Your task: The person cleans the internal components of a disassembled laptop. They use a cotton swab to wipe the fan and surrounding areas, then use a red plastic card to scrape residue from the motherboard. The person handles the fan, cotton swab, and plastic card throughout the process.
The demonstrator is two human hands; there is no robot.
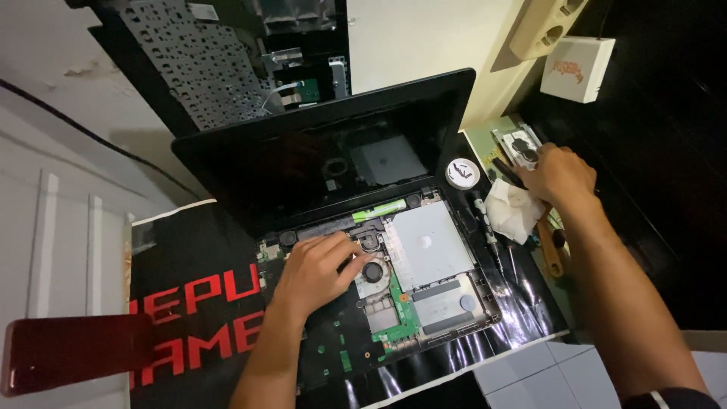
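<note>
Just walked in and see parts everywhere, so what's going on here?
A person has an opened laptop on a black mat, its board and fan exposed. The left hand rests on the internals beside the fan. The right hand reaches among tools by a crumpled white tissue. A removed keyboard lies behind the laptop.

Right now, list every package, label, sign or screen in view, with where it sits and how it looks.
Laptop screen: upright behind the opened base, dark, glossy, switched off.
Small box: top right, by the wall, white and square with orange lettering.
Printed mat: under the laptop, black with large red letters.
Round tape roll: right of the screen, white with a dark centre.
</note>
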